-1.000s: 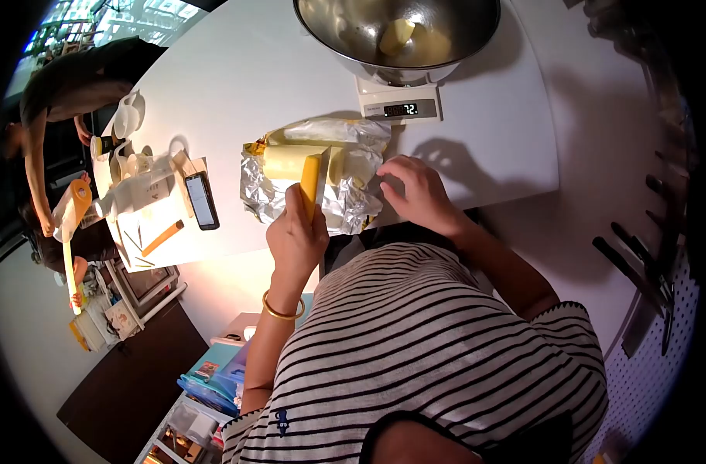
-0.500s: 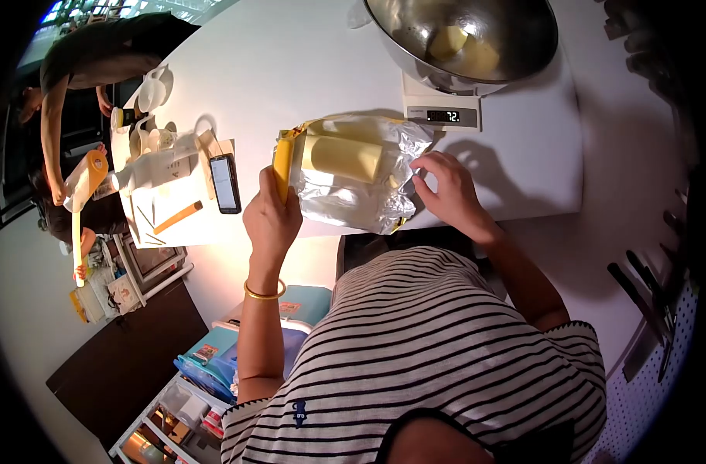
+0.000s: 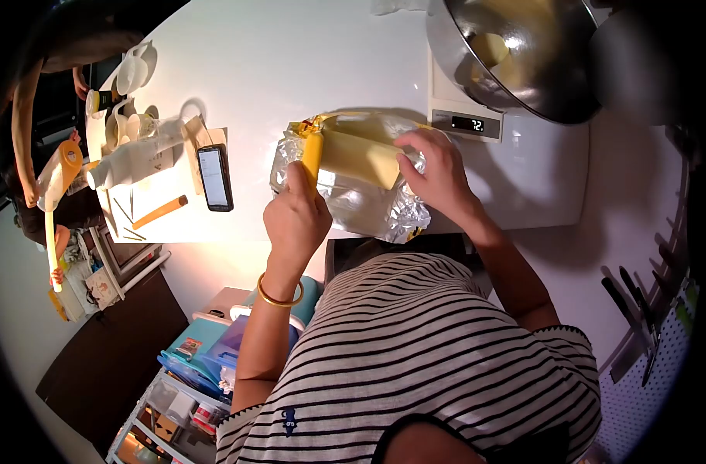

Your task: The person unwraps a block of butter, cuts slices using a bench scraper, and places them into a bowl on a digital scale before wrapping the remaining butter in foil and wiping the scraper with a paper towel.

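A pale yellow block of butter (image 3: 360, 159) lies on its opened foil wrapper (image 3: 360, 209) near the table's front edge. My left hand (image 3: 297, 220) is closed around the yellow handle of a scraper (image 3: 312, 161), which stands at the butter's left end. Its blade is mostly hidden from above. At the opposite end, my right hand (image 3: 439, 174) has its thumb and fingertips bent against the butter, gripping it. Beyond, a steel bowl (image 3: 453, 58) with pieces of butter (image 3: 490, 49) inside rests on a kitchen scale (image 3: 493, 133) whose display reads 72.
Left of the wrapper lie a phone (image 3: 215, 178), an orange stick (image 3: 160, 212) and white cups and scoops (image 3: 132, 73). Another person's arm (image 3: 26, 139) is at the far left, near a yellow-handled tool (image 3: 70, 157). Knives (image 3: 637, 298) hang along the right wall.
My right hand has moved from the foil's edge onto the butter's right end. My left hand and the scraper have shifted slightly right, against the butter. The view has turned a little.
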### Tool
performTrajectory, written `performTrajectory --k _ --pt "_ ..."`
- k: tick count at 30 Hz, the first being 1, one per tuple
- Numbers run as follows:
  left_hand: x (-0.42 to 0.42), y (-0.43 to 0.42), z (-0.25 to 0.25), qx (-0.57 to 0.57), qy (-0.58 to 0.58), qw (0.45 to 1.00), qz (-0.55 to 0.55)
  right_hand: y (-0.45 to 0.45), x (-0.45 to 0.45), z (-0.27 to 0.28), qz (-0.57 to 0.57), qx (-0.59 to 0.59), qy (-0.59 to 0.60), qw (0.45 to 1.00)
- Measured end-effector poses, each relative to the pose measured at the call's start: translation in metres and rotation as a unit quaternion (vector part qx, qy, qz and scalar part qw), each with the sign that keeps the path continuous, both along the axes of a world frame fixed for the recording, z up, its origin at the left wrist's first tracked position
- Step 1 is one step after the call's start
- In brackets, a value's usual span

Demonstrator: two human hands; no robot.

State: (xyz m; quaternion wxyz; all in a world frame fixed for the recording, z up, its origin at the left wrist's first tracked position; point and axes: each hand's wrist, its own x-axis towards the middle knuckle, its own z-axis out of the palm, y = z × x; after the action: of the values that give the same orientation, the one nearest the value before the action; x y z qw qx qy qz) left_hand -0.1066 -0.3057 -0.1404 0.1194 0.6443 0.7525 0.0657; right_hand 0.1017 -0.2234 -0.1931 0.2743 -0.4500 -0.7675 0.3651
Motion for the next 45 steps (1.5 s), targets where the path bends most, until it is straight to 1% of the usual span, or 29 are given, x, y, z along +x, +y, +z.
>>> performTrajectory --k 3,5,6,8,9,11,12,17,19,21,22,24,25,27,28,31,34,37,39,40,41,42,43,45 --pt "-0.003 0.002 -0.007 -0.015 -0.001 1.0 -0.001 0.011 -0.01 -0.005 0.002 0.016 -0.009 1.0" --pt "-0.007 0.005 -0.01 -0.036 -0.007 0.999 -0.003 0.022 -0.022 -0.013 0.041 0.025 -0.013 0.999" --pt "-0.008 0.003 -0.012 -0.036 -0.007 0.999 0.0 0.026 -0.03 -0.014 0.043 0.025 -0.013 0.999" --pt "-0.011 0.003 -0.019 -0.036 -0.023 0.999 -0.002 0.039 -0.05 -0.014 0.02 0.105 -0.058 0.993" --pt "-0.012 0.004 -0.021 -0.034 -0.024 0.999 -0.003 0.046 -0.057 -0.016 0.019 0.106 -0.059 0.992" --pt "-0.015 0.003 -0.026 -0.035 -0.031 0.999 0.005 0.058 -0.07 -0.023 0.069 0.063 -0.135 0.986" --pt "-0.016 0.003 -0.029 -0.035 -0.032 0.999 0.006 0.063 -0.074 -0.033 0.075 0.089 -0.148 0.982" --pt "-0.023 -0.002 -0.05 -0.033 -0.048 0.998 0.022 0.079 -0.086 -0.06 0.072 0.086 -0.184 0.977" --pt "-0.022 -0.002 -0.055 -0.014 -0.061 0.998 0.024 0.081 -0.087 -0.067 0.07 0.095 -0.19 0.975" --pt "-0.021 -0.001 -0.059 -0.008 -0.055 0.998 0.018 0.082 -0.09 -0.073 0.064 0.067 -0.227 0.97" --pt "-0.022 -0.001 -0.063 -0.004 -0.065 0.998 0.018 0.08 -0.09 -0.063 0.066 0.073 -0.227 0.969" --pt "-0.024 -0.003 -0.066 0.005 -0.065 0.998 0.017 0.075 -0.089 -0.042 0.05 0.037 -0.202 0.977" --pt "-0.025 -0.002 -0.066 0.008 -0.067 0.998 0.013 0.066 -0.089 -0.026 0.049 0.046 -0.203 0.977" --pt "-0.028 0.001 -0.064 0.005 -0.077 0.997 0.021 0.041 -0.088 0.001 0.075 0.091 -0.265 0.957" --pt "-0.03 0.001 -0.065 0.005 -0.095 0.995 0.015 0.034 -0.09 0.004 0.097 0.019 -0.315 0.944" --pt "-0.039 0.001 -0.067 -0.002 -0.122 0.993 0.007 0.028 -0.094 0.006 0.075 -0.014 -0.338 0.938" --pt "-0.046 0.004 -0.068 0.015 -0.123 0.992 -0.026 0.027 -0.099 0.012 0.09 -0.044 -0.351 0.931" --pt "-0.053 0.006 -0.066 -0.003 -0.142 0.989 -0.039 0.024 -0.101 0.016 0.092 -0.053 -0.355 0.929" --pt "-0.059 0.006 -0.065 0.043 -0.163 0.985 -0.035 0.023 -0.098 0.014 0.1 -0.053 -0.367 0.923" --pt "-0.064 0.005 -0.066 0.043 -0.164 0.985 -0.04 0.022 -0.095 0.012 0.109 -0.053 -0.38 0.917" --pt "-0.07 0.004 -0.066 0.023 -0.184 0.982 -0.024 0.02 -0.091 0.008 0.105 -0.053 -0.38 0.917" --pt "-0.073 0.004 -0.066 0.005 -0.204 0.979 -0.008 0.017 -0.087 0.002 0.105 -0.028 -0.361 0.926" --pt "-0.072 0.004 -0.062 0.007 -0.204 0.979 -0.011 0.014 -0.085 0.001 0.105 -0.002 -0.342 0.934" --pt "-0.065 -0.004 -0.049 0.027 -0.183 0.983 -0.008 0.011 -0.088 0.009 0.11 -0.02 -0.344 0.932"
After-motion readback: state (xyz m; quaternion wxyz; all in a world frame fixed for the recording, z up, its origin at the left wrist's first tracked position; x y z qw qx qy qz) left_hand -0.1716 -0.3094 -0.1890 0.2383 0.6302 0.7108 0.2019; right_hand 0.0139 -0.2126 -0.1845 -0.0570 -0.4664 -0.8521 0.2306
